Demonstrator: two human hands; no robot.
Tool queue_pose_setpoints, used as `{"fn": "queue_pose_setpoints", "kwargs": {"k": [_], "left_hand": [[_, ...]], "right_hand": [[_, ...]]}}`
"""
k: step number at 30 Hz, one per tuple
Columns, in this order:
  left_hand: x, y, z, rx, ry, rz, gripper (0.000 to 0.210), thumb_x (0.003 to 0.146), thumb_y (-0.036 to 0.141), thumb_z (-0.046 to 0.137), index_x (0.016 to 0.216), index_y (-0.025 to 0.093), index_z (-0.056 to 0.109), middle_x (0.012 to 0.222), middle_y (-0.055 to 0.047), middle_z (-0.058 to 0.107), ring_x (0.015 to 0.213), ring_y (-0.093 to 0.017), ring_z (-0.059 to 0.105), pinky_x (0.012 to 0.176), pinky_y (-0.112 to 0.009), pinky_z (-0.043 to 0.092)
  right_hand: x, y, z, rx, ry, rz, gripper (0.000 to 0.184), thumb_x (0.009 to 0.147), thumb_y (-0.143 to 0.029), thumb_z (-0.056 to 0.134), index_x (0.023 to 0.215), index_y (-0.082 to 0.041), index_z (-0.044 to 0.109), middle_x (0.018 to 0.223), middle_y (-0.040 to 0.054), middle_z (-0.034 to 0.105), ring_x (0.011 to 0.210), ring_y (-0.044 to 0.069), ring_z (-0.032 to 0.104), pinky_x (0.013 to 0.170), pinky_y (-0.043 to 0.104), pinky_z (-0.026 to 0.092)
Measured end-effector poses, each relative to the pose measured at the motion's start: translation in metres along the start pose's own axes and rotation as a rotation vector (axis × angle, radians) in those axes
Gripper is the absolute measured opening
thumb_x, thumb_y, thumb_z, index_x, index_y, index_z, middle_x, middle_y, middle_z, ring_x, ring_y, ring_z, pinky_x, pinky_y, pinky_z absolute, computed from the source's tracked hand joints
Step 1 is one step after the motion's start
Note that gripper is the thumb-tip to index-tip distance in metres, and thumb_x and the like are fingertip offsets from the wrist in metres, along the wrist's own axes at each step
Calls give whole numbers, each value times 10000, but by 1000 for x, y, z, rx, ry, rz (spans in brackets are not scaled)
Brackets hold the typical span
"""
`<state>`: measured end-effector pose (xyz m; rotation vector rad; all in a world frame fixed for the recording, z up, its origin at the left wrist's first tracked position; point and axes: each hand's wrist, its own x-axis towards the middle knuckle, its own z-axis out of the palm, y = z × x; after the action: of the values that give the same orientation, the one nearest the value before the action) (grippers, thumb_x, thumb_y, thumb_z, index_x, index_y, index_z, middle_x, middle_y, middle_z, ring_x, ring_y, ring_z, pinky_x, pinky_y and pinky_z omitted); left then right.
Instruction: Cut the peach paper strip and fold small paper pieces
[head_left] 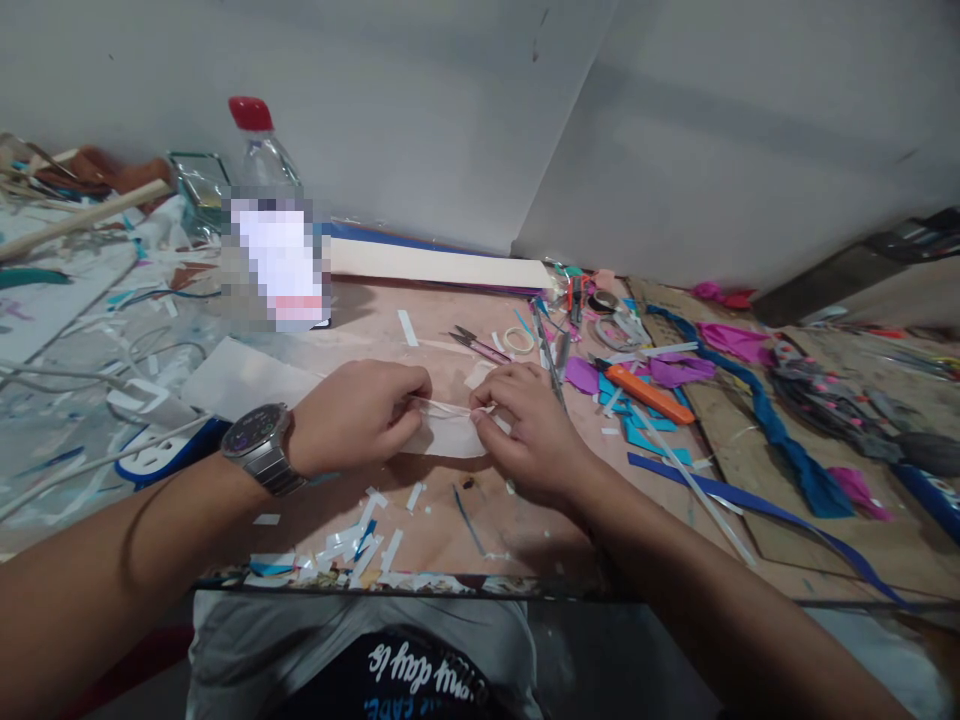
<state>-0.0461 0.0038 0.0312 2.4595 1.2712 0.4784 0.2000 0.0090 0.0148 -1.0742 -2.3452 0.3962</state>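
A thin whitish strip of paper (450,437) is stretched between my two hands, with a folded upper edge. My left hand (367,410), with a watch on its wrist, pinches the strip's left part. The fingers of my right hand (521,420) are closed on its right part. A longer pale piece (244,375) extends to the left behind my left wrist; whether it joins the strip I cannot tell. Just beyond my hands lie small scissors (480,343) and a roll of tape (518,340).
An orange utility knife (649,392) lies on the right among blue and purple scraps. A power strip (169,452) with cables is at the left. Behind it stand a phone (277,262) and a red-capped bottle (266,150). Paper bits (367,540) litter the front edge.
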Motion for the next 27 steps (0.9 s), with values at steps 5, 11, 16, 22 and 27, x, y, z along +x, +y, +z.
{"fn": "queue_pose_setpoints", "kwargs": {"k": [5, 11, 16, 22, 27], "left_hand": [[2, -5, 0, 74, 26, -37, 239, 907, 249, 493, 982, 196, 714, 918, -59, 769, 821, -249, 679, 710, -348, 402], [3, -12, 1, 196, 63, -93, 278, 956, 259, 444, 1001, 221, 716, 964, -52, 778, 859, -264, 698, 716, -363, 413], [2, -10, -2, 197, -2, -60, 258, 884, 205, 487, 1024, 212, 703, 980, -58, 770, 869, -262, 698, 721, -361, 427], [3, 6, 7, 125, -144, 159, 244, 981, 339, 499, 921, 194, 686, 853, -62, 745, 811, -252, 689, 730, -366, 423], [2, 10, 16, 103, -114, 111, 348, 1030, 335, 430, 795, 198, 648, 768, -48, 718, 713, -218, 647, 656, -339, 352]], "right_hand": [[0, 2, -1, -12, 25, 12, 64, 897, -208, 610, 869, -213, 668, 879, 40, 711, 955, 251, 612, 951, 457, 332], [1, 5, -1, -49, 41, 11, 79, 906, -213, 618, 863, -209, 683, 863, 33, 716, 933, 246, 613, 964, 462, 320], [1, 5, -1, -19, 4, -19, 59, 919, -206, 630, 895, -207, 683, 897, 34, 729, 958, 248, 627, 971, 461, 329], [0, -1, 2, 31, -67, -99, 54, 952, -210, 628, 956, -218, 682, 921, 26, 733, 966, 234, 644, 1023, 467, 335], [0, -3, 3, 48, -73, -118, 49, 954, -214, 635, 951, -222, 684, 906, 20, 725, 935, 221, 653, 1048, 469, 318]]}}
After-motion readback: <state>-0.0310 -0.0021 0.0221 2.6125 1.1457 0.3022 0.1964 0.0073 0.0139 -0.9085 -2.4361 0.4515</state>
